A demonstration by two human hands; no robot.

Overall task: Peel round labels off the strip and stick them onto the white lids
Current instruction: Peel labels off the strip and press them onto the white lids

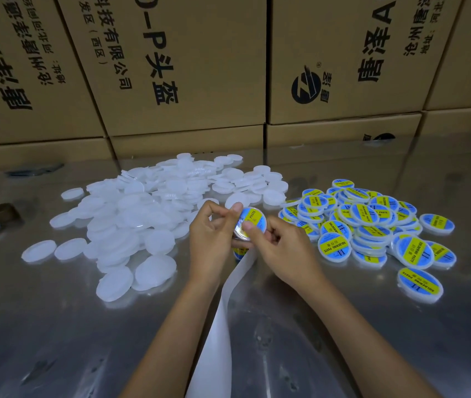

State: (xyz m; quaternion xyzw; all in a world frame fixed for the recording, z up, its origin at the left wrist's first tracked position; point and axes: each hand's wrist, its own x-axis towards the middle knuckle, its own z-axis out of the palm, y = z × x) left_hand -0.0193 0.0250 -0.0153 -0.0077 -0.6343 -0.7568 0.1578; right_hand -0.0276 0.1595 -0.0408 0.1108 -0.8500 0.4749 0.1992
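1. The left hand (pixel 209 237) and the right hand (pixel 278 245) meet over 1 white lid (pixel 250 225) held tilted toward the camera. Both hands have their fingers curled round it, thumbs on top.
2. The left thumb tip (pixel 236 208) presses near the lid's upper left rim and the right thumb tip (pixel 249 226) sits low on its face. Both lie on the blue-and-yellow round label (pixel 254 221). I judge the thumbs are smoothing the label flat so it bonds without bubbles.
3. The lid is raised off the table rather than lying on it, probably so the fingers underneath can back up the thumb pressure. How the lower fingers lie is hidden.
4. The white strip (pixel 220 320) hangs from beneath the hands and runs down between the forearms toward the camera. A further label (pixel 238 252) shows on it just below the left hand. Which hand pinches the strip I cannot tell.
5. The pile of bare lids (pixel 142 214) lies left of the hands, within the left hand's reach. The pile of labelled lids (pixel 372 225) lies right, so finished pieces likely drop on that side.
6. All rests on a shiny metal table (pixel 56 340), with cardboard boxes (pixel 185 67) stacked behind.
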